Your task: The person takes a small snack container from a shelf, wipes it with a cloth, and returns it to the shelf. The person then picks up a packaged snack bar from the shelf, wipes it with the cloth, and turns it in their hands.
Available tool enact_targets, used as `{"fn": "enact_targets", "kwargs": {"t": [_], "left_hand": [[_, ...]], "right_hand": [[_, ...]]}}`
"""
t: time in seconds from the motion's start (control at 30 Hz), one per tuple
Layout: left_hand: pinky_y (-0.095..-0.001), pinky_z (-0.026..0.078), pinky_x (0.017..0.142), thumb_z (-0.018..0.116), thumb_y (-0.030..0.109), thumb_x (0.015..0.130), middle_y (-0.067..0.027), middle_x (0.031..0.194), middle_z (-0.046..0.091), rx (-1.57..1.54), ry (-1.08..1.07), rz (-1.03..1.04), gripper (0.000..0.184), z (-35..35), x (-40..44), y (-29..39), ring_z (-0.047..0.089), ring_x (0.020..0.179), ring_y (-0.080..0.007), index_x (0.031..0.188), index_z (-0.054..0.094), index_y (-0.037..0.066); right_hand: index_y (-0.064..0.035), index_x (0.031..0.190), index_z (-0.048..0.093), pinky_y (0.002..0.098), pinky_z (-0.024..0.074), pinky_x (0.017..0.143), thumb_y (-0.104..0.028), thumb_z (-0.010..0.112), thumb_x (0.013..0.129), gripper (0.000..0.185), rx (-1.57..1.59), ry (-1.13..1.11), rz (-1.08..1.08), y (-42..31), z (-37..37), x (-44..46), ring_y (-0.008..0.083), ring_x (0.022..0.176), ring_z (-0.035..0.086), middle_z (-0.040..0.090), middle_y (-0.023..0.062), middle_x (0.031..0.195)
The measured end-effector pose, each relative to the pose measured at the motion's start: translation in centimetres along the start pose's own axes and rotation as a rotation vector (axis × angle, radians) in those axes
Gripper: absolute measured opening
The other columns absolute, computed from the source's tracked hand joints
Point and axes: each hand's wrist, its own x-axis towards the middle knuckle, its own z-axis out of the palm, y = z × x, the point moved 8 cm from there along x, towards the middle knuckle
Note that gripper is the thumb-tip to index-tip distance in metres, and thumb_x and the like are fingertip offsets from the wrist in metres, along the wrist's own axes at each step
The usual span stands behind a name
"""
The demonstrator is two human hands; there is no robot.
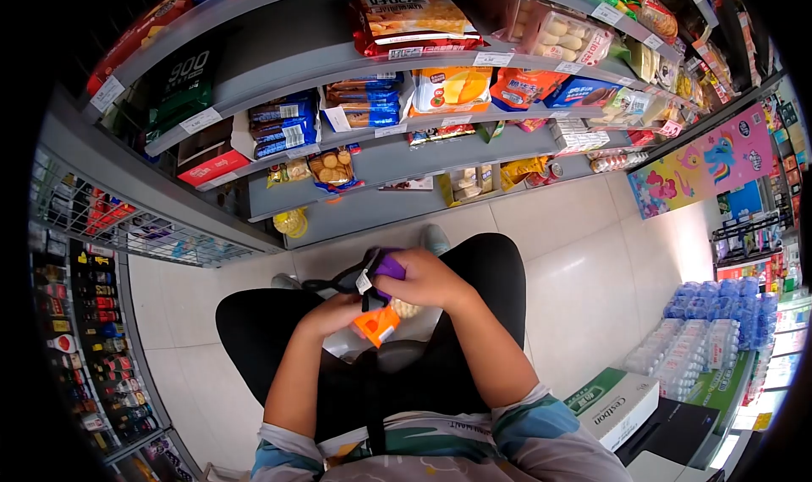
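hands (427, 279) grip an orange packet (378, 323) between black-trousered knees (486, 266).

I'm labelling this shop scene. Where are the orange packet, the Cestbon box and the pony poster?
Orange packet (378, 324): head view, on its orange surface.
Cestbon box (615, 409): head view, on its white printed side.
Pony poster (700, 164): head view, mid-front.

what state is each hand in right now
Left hand: closed, apparently holding the orange packet.
Right hand: closed, holding a purple item.
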Motion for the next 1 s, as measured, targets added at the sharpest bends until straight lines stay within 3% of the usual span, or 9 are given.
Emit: {"fn": "enact_targets", "kwargs": {"t": [0.07, 0.2, 0.47, 0.53, 0.6, 0.63, 0.77, 0.93, 1.0], "left_hand": [[-0.0337, 0.063, 0.069, 0.064, 0.052, 0.097, -0.0114, 0.117, 0.070, -0.017, 0.072, 0.134, 0.058, 0.0, -0.6, 2.3, 0.072, 0.101, -0.0220, 0.134, 0.060, 0.007], [-0.0345, 0.065, 0.068, 0.057, 0.046, 0.102, -0.0127, 0.123, 0.067, -0.193, 0.212, 0.252, 0.056, -1.5, 0.3, 2.1, 0.072, 0.103, -0.0230, 0.143, 0.049, 0.009], [-0.0433, 0.064, 0.071, 0.045, 0.039, 0.109, -0.0112, 0.129, 0.061, -0.787, 0.286, 0.576, 0.038, -2.6, 0.1, 3.7, 0.070, 0.108, -0.0273, 0.137, 0.041, 0.013], [-0.0398, 0.059, 0.086, 0.045, 0.045, 0.108, -0.0072, 0.137, 0.056, -0.532, 0.392, 0.693, 0.046, -1.4, -2.7, 7.1, 0.063, 0.119, -0.0244, 0.142, 0.039, 0.014], [-0.0356, 0.039, 0.112, 0.058, 0.023, 0.106, -0.0088, 0.139, 0.049, -0.341, 0.499, 0.817, 0.042, -2.3, -1.9, 6.5, 0.048, 0.131, -0.0166, 0.138, 0.034, 0.012], [-0.0361, 0.040, 0.111, 0.062, 0.019, 0.104, -0.0102, 0.139, 0.049, -0.217, 0.475, 0.855, 0.047, -1.6, -2.3, 7.1, 0.049, 0.131, -0.0175, 0.139, 0.032, 0.011], [-0.0370, 0.041, 0.110, 0.074, 0.012, 0.095, -0.0140, 0.138, 0.052, -0.035, 0.364, 0.854, 0.064, -0.1, -1.7, 6.9, 0.050, 0.129, -0.0202, 0.140, 0.028, 0.009], [-0.0369, 0.043, 0.109, 0.077, 0.015, 0.093, -0.0154, 0.135, 0.057, 0.245, 0.352, 0.823, 0.064, 1.6, -2.8, 7.1, 0.054, 0.127, -0.0208, 0.138, 0.033, 0.006], [-0.0367, 0.044, 0.108, 0.077, 0.015, 0.094, -0.0150, 0.133, 0.058, 0.251, 0.312, 0.804, 0.062, 2.0, -3.1, 6.8, 0.055, 0.127, -0.0209, 0.138, 0.034, 0.006]], "right_hand": [[-0.0011, 0.100, 0.070, 0.0386, 0.0543, 0.077, -0.019, 0.070, 0.086, 0.023, -0.122, 0.090, -0.126, 1.2, 0.0, 0.3, 0.0307, 0.085, 0.070, 0.072, 0.0164, 0.093], [-0.0007, 0.104, 0.069, 0.0450, 0.0546, 0.084, -0.018, 0.069, 0.084, 0.026, -0.254, 0.391, -0.565, -2.0, -1.3, -0.7, 0.0432, 0.095, 0.067, 0.070, 0.0230, 0.099], [0.0025, 0.117, 0.063, 0.0444, 0.0529, 0.091, -0.022, 0.063, 0.093, 0.034, -0.171, 0.423, -0.244, 1.3, -0.1, -0.1, 0.0451, 0.102, 0.065, 0.068, 0.0265, 0.108], [0.0041, 0.114, 0.063, 0.0446, 0.0529, 0.089, -0.027, 0.060, 0.099, 0.035, -0.011, 0.401, -0.235, 2.6, 0.9, 0.3, 0.0420, 0.102, 0.067, 0.069, 0.0254, 0.108], [0.0056, 0.112, 0.060, 0.0413, 0.0522, 0.083, -0.037, 0.050, 0.107, 0.044, 0.349, 0.372, -0.016, 5.6, 1.9, 1.2, 0.0305, 0.092, 0.067, 0.069, 0.0186, 0.098], [0.0044, 0.112, 0.060, 0.0382, 0.0515, 0.083, -0.046, 0.043, 0.109, 0.054, 0.394, 0.429, 0.092, 6.9, 1.4, 1.8, 0.0207, 0.089, 0.064, 0.067, 0.0110, 0.094], [-0.0027, 0.125, 0.066, 0.0305, 0.0514, 0.091, -0.044, 0.049, 0.108, 0.048, 1.027, 0.602, 0.091, 6.5, -0.2, 1.6, 0.0162, 0.097, 0.067, 0.072, 0.0033, 0.109], [-0.0033, 0.118, 0.069, 0.0309, 0.0538, 0.083, -0.034, 0.060, 0.104, 0.035, 0.892, 0.566, 0.052, 7.4, -1.0, 0.2, 0.0132, 0.094, 0.067, 0.072, 0.0044, 0.108], [-0.0013, 0.115, 0.068, 0.0342, 0.0543, 0.082, -0.024, 0.063, 0.099, 0.028, 0.466, 0.530, 0.018, 7.2, -1.1, -0.5, 0.0178, 0.093, 0.068, 0.073, 0.0091, 0.105]]}}
